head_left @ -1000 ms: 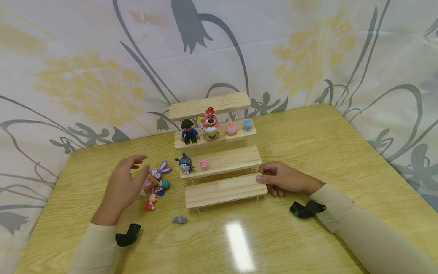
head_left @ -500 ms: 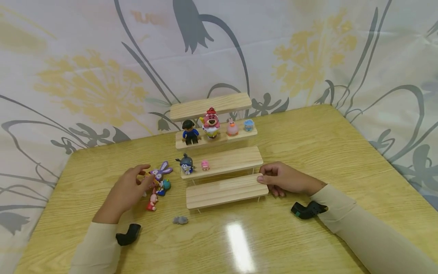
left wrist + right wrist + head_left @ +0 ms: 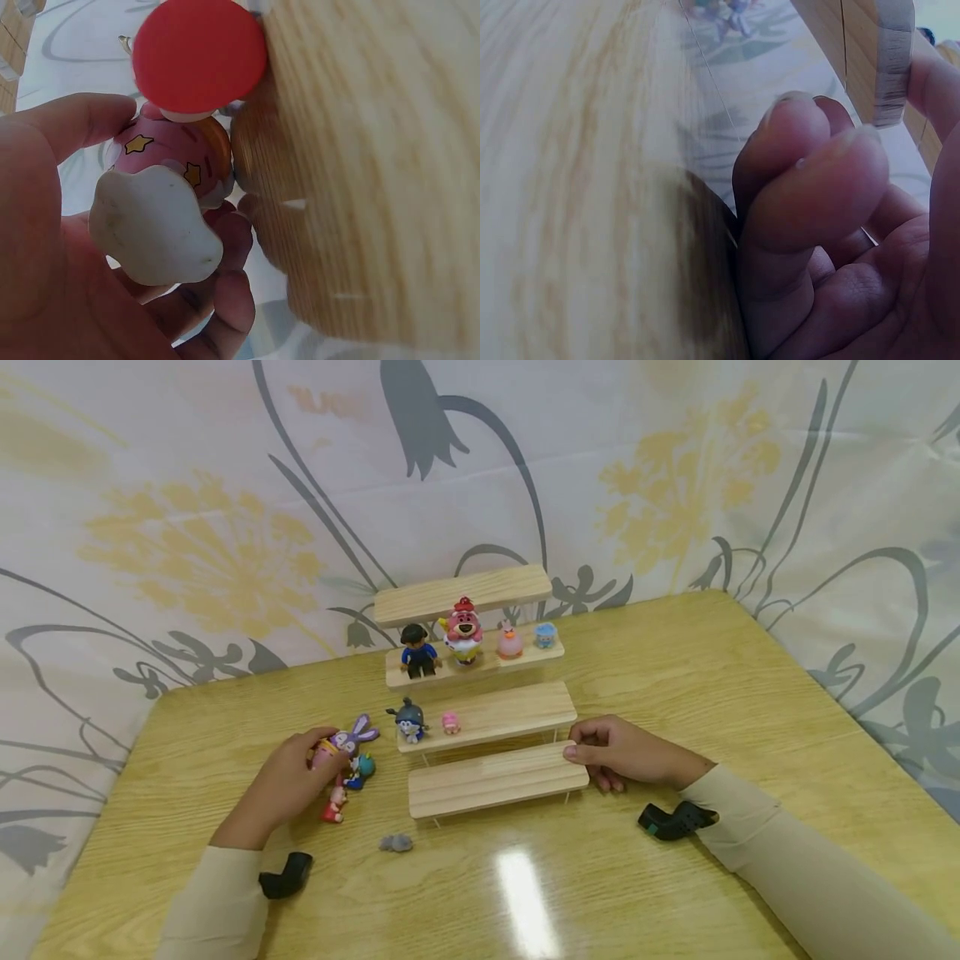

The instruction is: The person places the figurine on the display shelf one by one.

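Left hand [image 3: 288,781]: pinching bunny [image 3: 344,742], left of shelves [image 3: 461,593]
Right hand [image 3: 628,752]: pinching right end of bottom shelf [image 3: 495,779]
Second shelf [image 3: 486,665]: holding four toys [image 3: 463,631]
Third shelf [image 3: 513,712]: holding two toys [image 3: 409,727], left side

Glossy wood-grained table [image 3: 637,902], smooth grained wooden shelves [image 3: 495,781], smooth plastic-looking figurines [image 3: 347,742], matt cloth sleeves [image 3: 213,906]

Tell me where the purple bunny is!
In the head view, the purple bunny is on the left side, right by the left hand, next to the teal-topped toy and left of the wooden shelf.
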`<action>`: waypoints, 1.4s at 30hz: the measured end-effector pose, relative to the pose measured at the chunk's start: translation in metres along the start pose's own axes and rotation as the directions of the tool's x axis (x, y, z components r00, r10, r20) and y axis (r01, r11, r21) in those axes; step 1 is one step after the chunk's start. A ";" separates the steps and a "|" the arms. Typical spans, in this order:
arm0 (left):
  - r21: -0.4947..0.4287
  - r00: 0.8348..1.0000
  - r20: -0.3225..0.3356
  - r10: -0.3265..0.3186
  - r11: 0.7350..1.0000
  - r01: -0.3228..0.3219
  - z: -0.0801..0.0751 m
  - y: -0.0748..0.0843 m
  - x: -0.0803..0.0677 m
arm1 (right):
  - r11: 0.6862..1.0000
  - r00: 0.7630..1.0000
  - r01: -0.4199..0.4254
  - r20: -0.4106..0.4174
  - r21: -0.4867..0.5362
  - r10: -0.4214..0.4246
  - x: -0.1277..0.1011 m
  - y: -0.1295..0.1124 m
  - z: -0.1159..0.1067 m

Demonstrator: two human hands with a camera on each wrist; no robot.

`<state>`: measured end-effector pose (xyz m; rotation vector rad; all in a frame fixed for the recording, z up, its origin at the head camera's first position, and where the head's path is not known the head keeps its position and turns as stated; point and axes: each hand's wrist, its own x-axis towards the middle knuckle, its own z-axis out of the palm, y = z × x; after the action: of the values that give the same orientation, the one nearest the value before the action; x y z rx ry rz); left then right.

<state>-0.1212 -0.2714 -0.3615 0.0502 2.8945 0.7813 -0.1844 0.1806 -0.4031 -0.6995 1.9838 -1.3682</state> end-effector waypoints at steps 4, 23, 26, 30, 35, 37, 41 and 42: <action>-0.007 1.000 0.001 0.009 1.000 -0.009 0.001 0.000 0.001 | 1.000 1.000 0.005 0.000 -0.002 -0.005 0.000 0.002 0.000; -0.145 0.998 -0.051 -0.034 0.989 0.026 0.000 -0.002 0.001 | 1.000 1.000 0.008 0.002 0.000 -0.008 0.000 -0.001 0.001; -0.179 0.996 -0.080 -0.050 0.983 0.035 -0.002 0.000 -0.001 | 1.000 1.000 0.009 0.009 0.001 -0.009 0.000 -0.002 0.001; -0.244 0.989 -0.128 -0.076 0.969 0.043 -0.006 0.005 -0.003 | 1.000 1.000 0.015 0.008 -0.001 -0.015 0.000 -0.002 0.001; -0.316 0.980 -0.173 -0.101 0.948 0.042 -0.008 0.013 -0.005 | 1.000 1.000 0.018 0.004 -0.012 -0.018 0.001 -0.001 0.000; -0.340 0.975 -0.197 -0.105 0.940 0.033 -0.008 0.015 -0.006 | 1.000 1.000 0.017 0.004 -0.014 -0.017 0.001 -0.001 0.000; -0.373 0.962 -0.256 -0.099 0.928 -0.004 -0.009 0.020 -0.007 | 1.000 1.000 0.013 0.003 -0.003 -0.013 0.000 -0.002 0.000; -0.383 0.957 -0.272 -0.097 0.924 -0.015 -0.009 0.021 -0.007 | 1.000 1.000 0.013 0.003 -0.001 -0.013 0.000 -0.002 0.001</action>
<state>-0.1154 -0.2581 -0.3419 -0.1812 2.9235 1.4389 -0.1837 0.1794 -0.4010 -0.7154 1.9813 -1.3727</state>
